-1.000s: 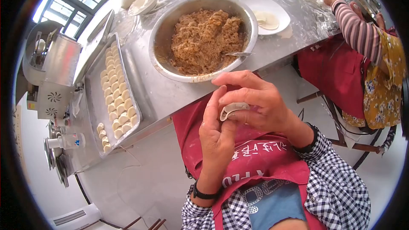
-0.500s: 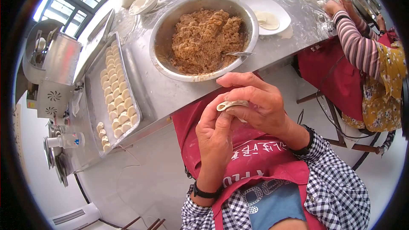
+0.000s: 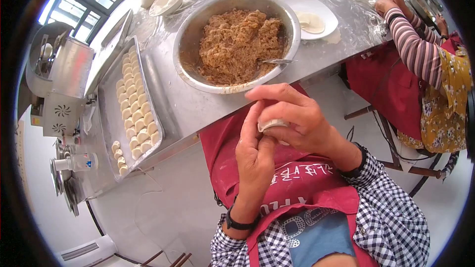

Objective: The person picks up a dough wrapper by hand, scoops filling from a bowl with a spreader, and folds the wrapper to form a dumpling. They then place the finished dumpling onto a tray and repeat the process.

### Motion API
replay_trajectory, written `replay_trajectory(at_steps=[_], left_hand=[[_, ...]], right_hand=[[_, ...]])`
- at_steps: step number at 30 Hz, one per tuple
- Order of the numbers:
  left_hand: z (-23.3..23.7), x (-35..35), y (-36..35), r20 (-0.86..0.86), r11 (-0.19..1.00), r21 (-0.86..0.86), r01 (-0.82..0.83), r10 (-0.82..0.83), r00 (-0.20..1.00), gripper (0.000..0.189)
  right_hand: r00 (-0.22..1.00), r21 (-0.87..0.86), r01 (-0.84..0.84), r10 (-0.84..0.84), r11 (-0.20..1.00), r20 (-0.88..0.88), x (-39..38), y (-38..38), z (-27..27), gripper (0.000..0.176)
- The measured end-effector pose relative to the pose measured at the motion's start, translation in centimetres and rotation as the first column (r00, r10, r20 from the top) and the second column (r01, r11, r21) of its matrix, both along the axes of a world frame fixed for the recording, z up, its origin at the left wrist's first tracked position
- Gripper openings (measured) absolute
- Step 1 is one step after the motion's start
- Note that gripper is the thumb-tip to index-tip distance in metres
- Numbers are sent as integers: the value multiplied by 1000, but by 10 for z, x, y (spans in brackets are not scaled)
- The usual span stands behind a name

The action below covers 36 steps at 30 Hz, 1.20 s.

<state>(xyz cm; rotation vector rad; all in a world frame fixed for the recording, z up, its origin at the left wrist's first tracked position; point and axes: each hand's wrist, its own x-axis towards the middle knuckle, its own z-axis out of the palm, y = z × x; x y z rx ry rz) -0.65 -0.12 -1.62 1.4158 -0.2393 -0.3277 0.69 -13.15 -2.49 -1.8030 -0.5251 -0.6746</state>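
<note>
Left hand (image 3: 255, 151): raised before the red apron (image 3: 225, 168), thumb and index finger closed on the left end of the dumpling, with a black band (image 3: 240, 223) around the wrist.
Right hand (image 3: 303, 118): curled around the same dumpling from the other side, fingers nearly closed on it; cannot tell how firmly.
Dumpling (image 3: 273, 124): pale, folded, held up between the 2 hands, near the bowl; partly covered by fingers, so cannot tell whether fully sealed.
Steel bowl (image 3: 185, 57): set on the metal table (image 3: 316, 62), with brown filling (image 3: 237, 42) heaped inside and a utensil handle (image 3: 278, 61) across the right rim.
Tray (image 3: 111, 123): left of the bowl, lined with rows of folded dumplings (image 3: 136, 106).
White plate (image 3: 325, 12): just right of the bowl, with round wrappers (image 3: 311, 22) on top.
Co-worker's striped sleeve (image 3: 413, 47): stretched toward the table at far right.
</note>
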Motion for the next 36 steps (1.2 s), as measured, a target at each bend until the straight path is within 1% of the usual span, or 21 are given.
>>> replay_trajectory(at_steps=[2,3,5,6,7,9,10,12,14,15,17,18,20,28,31,34,36], left_hand=[[2,-1,-1,-19,997,-69,-34,33,999,45],[3,-1,-1,-19,997,-68,-33,32,999,45],[6,-2,-1,-76,997,-44,-57,54,996,45],[6,-1,-1,-76,997,-44,-57,54,996,45],[6,-1,0,-88,998,-55,-36,31,996,45],[4,1,2,-100,998,-66,-16,9,995,45],[2,2,4,-117,995,-96,2,-13,993,45],[1,2,4,-134,992,-127,20,-37,990,45],[4,3,3,-232,969,-247,-15,-44,972,45],[5,2,3,-232,969,-247,-16,-43,972,45],[7,2,2,-313,930,-368,-13,-111,943,45],[7,2,3,-313,929,-369,-14,-111,943,45],[5,3,5,-327,905,-425,5,-159,932,43],[2,4,9,-333,892,-453,-15,-154,930,40],[3,4,8,-332,887,-462,-15,-157,930,40],[3,5,7,-353,886,-463,-23,-161,922,40],[1,5,8,-366,887,-462,-26,-164,916,40]], right_hand=[[1000,-25,-7,8,1000,9,1,-3,1,10],[1000,-51,-14,15,999,18,2,-4,1,11],[999,-43,-35,35,998,0,1,-7,-1,12],[998,-36,-59,58,998,-16,1,-8,-2,13],[998,-36,-59,59,998,-16,0,-8,-4,13],[994,27,-55,57,998,-95,-2,-8,-6,14],[994,27,-55,57,998,-95,-3,-7,-7,14],[991,140,-41,59,989,-122,-4,-4,-8,12],[993,128,-24,38,992,-112,-4,-3,-7,11],[995,115,-6,18,993,-101,-5,-3,-7,10],[997,86,-1,8,996,-81,-5,-3,-6,11],[998,56,7,-4,998,-60,-5,-4,-5,11],[998,77,4,0,997,-62,-4,-2,-6,11],[996,155,24,-10,988,-87,-4,2,-9,12],[995,162,-6,23,987,-102,-4,0,-9,12],[997,141,-17,28,990,-73,-4,-1,-8,12],[999,70,-46,47,997,-17,-4,-1,-8,13]])
